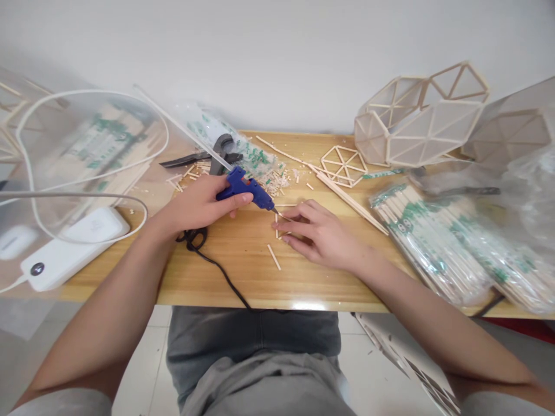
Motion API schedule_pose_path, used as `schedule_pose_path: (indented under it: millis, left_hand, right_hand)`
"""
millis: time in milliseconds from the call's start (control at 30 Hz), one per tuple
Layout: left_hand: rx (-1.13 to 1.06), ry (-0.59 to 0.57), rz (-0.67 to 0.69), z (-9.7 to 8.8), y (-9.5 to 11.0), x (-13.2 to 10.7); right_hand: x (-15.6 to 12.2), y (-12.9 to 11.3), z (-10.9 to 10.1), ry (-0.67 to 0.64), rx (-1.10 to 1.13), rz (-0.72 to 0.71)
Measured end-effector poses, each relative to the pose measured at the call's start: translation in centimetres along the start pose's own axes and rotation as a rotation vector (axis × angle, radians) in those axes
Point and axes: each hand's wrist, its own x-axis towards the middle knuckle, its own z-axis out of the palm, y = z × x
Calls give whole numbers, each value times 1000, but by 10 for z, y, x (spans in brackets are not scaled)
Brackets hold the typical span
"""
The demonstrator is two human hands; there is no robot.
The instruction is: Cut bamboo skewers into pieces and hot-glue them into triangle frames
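Observation:
My left hand (203,202) is wrapped round a blue hot glue gun (249,190), with a long white glue stick (186,132) jutting from its back. The gun's nozzle points down to the right, close to the fingertips of my right hand (318,234). Those fingers are pinched on a short wooden stick (284,216), partly hidden by them. Beneath them, other short sticks (276,228) lie on the table as part of a small frame. One loose wooden stick (274,257) lies apart, nearer the front edge.
A hexagonal stick frame (344,166) lies behind my right hand, near a larger panelled stick model (433,124). Bagged sticks (433,242) are at right. Pliers (221,151) and offcuts (277,182) lie behind the gun. A white power bank (73,248) and cables are at left.

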Motion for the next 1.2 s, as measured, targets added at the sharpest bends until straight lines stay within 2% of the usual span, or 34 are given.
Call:
schedule_pose_path:
  millis: [367, 567, 733, 1200]
  left_hand:
    - [125, 60, -13, 3, 4, -1]
    - [164, 93, 31, 1, 8, -6]
    - [130, 166, 70, 1, 6, -9]
    - [109, 59, 109, 1, 7, -7]
  right_hand:
    - [1, 0, -1, -10, -2, -1]
    - [0, 0, -1, -2, -5, -7]
    - [0, 0, 0, 1, -5, -14]
    - [0, 0, 0, 4, -9, -10]
